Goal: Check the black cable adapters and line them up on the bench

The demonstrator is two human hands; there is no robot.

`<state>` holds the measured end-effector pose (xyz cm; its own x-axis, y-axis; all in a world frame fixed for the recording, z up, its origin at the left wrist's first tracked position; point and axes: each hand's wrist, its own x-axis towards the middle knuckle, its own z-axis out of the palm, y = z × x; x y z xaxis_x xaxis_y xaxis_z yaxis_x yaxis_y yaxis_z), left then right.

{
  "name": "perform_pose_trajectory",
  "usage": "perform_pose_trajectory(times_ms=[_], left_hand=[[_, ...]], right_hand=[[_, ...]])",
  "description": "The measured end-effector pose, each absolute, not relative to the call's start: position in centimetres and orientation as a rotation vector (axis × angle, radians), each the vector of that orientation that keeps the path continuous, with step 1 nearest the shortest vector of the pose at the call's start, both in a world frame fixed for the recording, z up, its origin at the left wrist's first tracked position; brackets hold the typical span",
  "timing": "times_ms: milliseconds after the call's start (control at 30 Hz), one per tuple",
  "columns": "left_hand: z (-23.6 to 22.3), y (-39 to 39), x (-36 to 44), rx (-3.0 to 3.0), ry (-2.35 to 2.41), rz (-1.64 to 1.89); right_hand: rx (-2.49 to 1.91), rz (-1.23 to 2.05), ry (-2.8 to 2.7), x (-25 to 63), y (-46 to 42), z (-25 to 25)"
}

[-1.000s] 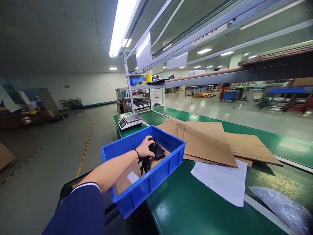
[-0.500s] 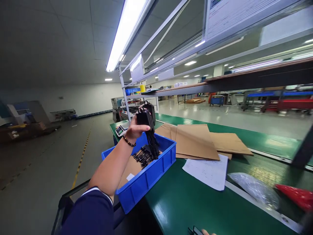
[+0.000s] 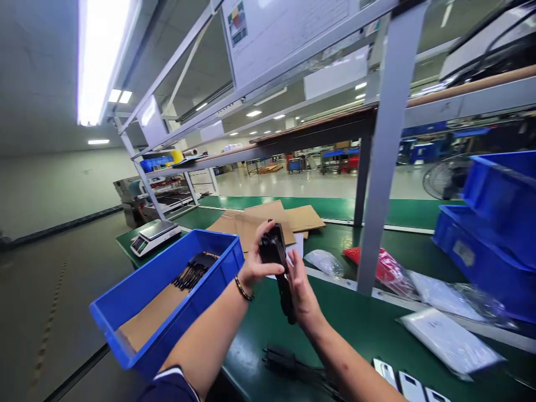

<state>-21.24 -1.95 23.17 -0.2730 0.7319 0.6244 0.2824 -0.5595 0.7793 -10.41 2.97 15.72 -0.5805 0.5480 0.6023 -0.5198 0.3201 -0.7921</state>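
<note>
My left hand (image 3: 256,267), with a bead bracelet at the wrist, grips the top of a bundle of black plastic parts (image 3: 276,262) above the green bench (image 3: 368,329). My right hand (image 3: 302,290) is cupped against the bundle's lower end, fingers pressed to it. To the left stands a blue bin (image 3: 167,296) lined with cardboard; more black parts (image 3: 193,270) lie in its far corner. Another small black bundle (image 3: 288,360) rests on the bench under my forearms.
A weighing scale (image 3: 154,234) sits behind the bin. Flat cardboard sheets (image 3: 268,219), clear plastic bags (image 3: 324,261), a red bag (image 3: 387,267) and a grey frame post (image 3: 379,167) lie ahead. Stacked blue bins (image 3: 489,229) stand at right. White flat pieces (image 3: 408,384) lie near the bench's front.
My left hand has lifted the black bundle out of the blue bin and carried it right over the bench. My right hand has come up against it. The view swung right.
</note>
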Motion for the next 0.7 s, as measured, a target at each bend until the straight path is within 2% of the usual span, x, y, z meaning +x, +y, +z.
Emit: perform_pose_trajectory(times_ms=[133,300,533,700], left_hand=[[19.5,0.3,-17.7,1.484,1.060,2.054],[18.2,1.1,-17.4,1.383,0.977,2.088],[15.2,2.0,-18.7,1.193,0.959,2.209],[12.3,0.6,-19.5,0.892,0.816,2.163]], right_hand=[[-0.113,1.363,-1.528,-11.9,3.9,16.5],[-0.076,1.344,-1.598,-12.3,5.3,15.8],[-0.071,1.284,-1.880,-13.0,6.8,14.9],[-0.091,1.058,-2.232,-11.9,8.6,14.1]])
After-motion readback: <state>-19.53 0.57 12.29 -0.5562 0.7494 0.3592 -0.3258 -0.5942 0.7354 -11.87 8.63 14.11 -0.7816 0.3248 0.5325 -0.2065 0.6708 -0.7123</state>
